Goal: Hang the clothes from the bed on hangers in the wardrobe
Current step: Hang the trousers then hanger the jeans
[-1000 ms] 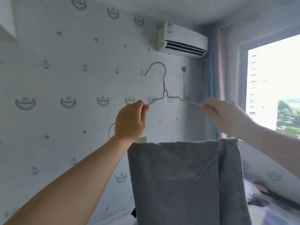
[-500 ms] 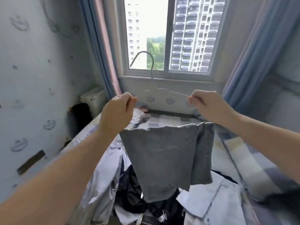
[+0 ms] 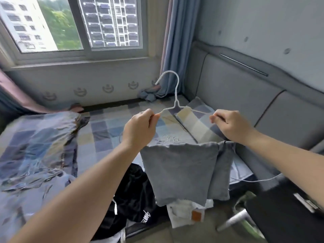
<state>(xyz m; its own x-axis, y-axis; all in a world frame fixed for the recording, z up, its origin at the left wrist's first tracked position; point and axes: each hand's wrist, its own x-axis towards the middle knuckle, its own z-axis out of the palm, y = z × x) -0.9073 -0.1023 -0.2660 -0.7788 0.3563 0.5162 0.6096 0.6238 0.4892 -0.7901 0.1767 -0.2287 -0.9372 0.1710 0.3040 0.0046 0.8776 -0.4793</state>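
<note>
Head view: a white hanger [image 3: 175, 102] is pinched by the left hand [image 3: 139, 129] and right hand [image 3: 231, 126]; the draped grey garment [image 3: 184, 174] could slip off if tilted.

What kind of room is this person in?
Most likely a bedroom: a bed with checked sheet and padded headboard, a curtained window facing tower blocks, and clothes heaped on the bed while the left hand and right hand grip a wire hanger carrying a grey garment.
</note>
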